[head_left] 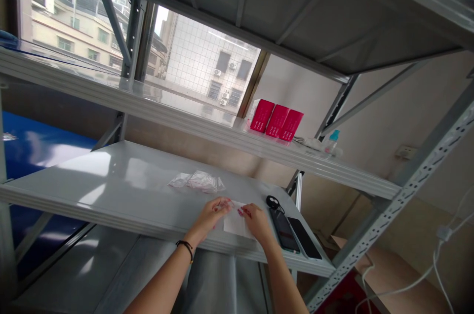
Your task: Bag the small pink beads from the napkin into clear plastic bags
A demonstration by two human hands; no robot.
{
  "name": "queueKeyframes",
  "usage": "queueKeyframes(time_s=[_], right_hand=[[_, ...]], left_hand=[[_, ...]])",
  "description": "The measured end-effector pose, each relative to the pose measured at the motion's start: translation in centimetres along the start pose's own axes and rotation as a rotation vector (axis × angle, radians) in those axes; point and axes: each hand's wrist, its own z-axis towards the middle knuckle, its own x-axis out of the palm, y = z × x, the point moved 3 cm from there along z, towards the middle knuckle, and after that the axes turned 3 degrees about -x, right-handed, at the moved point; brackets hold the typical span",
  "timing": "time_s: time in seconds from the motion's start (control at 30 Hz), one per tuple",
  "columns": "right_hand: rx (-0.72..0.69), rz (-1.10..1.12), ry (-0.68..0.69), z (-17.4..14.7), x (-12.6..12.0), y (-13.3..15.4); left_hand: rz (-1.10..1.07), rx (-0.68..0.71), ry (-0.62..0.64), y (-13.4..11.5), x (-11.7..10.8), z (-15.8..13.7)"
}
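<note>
Above the front of the grey metal shelf, my left hand is closed, with a thin red strand showing at its fingertips. Across from it, my right hand pinches a small red, bead-like piece. Whether the two red parts belong to one string is too small to tell. A white sheet of paper lies beneath and between my hands. Farther back rest several clear plastic bags, crumpled together. A dark band circles my left wrist.
Right of my hands lie two dark phones and a round black object with a cord. The upper shelf holds red boxes and a blue-capped bottle. A metal post rises at the right.
</note>
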Motion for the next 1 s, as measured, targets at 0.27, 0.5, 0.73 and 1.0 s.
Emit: queueKeyframes(time_s=[0.27, 0.5, 0.73, 1.0], right_hand=[[-0.078, -0.085, 0.069, -0.2, 0.5, 0.48], [-0.112, -0.143, 0.104, 0.07, 0.25, 0.44], [-0.156, -0.171, 0.112, 0.01, 0.06, 0.69], [-0.15, -0.102, 0.025, -0.3, -0.35, 0.18]], left_hand=[[0.007, -0.007, -0.007, -0.39, 0.03, -0.18], [0.022, -0.036, -0.004, -0.78, 0.02, -0.48], [0.031, -0.03, -0.006, -0.55, 0.03, -0.4], [0.026, 0.015, 0.005, -0.08, -0.07, -0.08]])
